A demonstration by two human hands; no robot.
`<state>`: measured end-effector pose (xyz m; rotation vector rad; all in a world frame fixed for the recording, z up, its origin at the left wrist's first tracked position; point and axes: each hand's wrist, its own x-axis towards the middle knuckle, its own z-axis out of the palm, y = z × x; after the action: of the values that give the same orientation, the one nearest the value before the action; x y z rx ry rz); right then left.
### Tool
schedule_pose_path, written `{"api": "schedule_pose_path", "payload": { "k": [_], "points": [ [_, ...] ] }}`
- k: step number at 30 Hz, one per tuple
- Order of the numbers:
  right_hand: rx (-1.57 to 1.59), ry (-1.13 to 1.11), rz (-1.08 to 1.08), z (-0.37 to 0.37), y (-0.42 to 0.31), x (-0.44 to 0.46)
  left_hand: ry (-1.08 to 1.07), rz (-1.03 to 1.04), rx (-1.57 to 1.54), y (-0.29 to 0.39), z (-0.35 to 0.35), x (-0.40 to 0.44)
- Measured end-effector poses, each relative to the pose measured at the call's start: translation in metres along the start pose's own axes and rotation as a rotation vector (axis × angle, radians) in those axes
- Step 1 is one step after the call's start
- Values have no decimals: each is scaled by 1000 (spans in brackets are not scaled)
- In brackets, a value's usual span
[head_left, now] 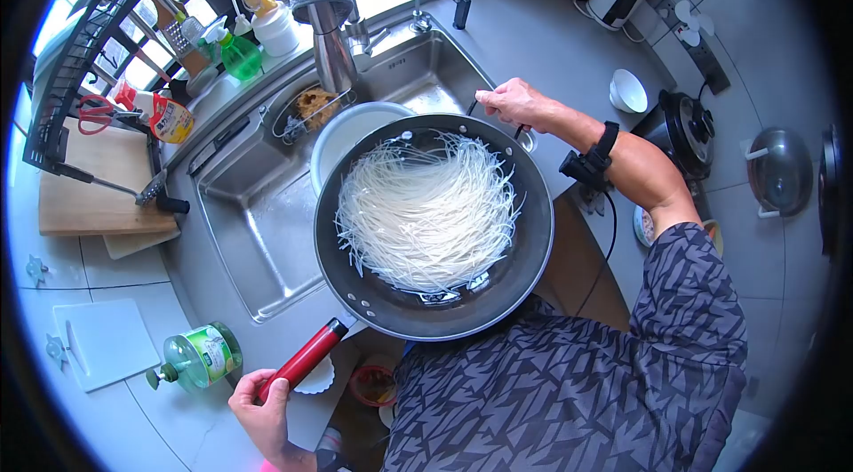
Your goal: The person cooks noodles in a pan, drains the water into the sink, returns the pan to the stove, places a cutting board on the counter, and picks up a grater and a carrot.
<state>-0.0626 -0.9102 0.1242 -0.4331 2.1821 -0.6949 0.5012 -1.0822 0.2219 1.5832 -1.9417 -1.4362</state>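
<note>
A large dark frying pan [536,223] is held up over the front edge of the sink, filled with thin white noodles [431,214]. Some liquid glints along the pan's lower inside. My left hand [259,410] is wrapped round the end of its red handle [313,359]. On the opposite side, my right hand [515,105] grips the small dark side handle, which is mostly hidden by the fingers. Behind the pan, partly covered by it, a pale round basin [342,136] sits at the sink.
The steel sink [253,245] has a tall faucet [332,50] and a strainer basket [313,112]. A green-labelled pump bottle [206,355] and white cutting board [105,343] lie at left. A white bowl [628,92] and dark cooker [684,130] are at right.
</note>
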Motion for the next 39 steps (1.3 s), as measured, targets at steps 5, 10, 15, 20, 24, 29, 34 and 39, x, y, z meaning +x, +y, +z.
{"api": "schedule_pose_path", "payload": {
  "k": [5, 10, 15, 20, 24, 29, 34, 39],
  "points": [
    [22, -44, -19, 6, -3, 1, 24, 7, -12, 4, -2, -11],
    [-8, -68, 4, 14, -8, 13, 50, 35, 22, 12, -3, -18],
    [-17, -67, 10, 25, -19, 16, 76, 36, 27, 15, -9, -22],
    [-31, -98, 17, 32, -24, 19, 71, 15, 39, 17, -14, -27],
    [-14, -131, 28, 36, -23, 22, 23, -53, 138, 37, -17, -35],
    [-22, -176, 11, 40, -24, 30, 52, -94, 225, 67, -15, -42],
    [-37, -188, 16, 44, -23, 31, 91, -143, 216, 72, -15, -49],
    [-56, -189, 8, 44, -22, 29, 89, -92, 229, 72, -13, -55]
  ]
}}
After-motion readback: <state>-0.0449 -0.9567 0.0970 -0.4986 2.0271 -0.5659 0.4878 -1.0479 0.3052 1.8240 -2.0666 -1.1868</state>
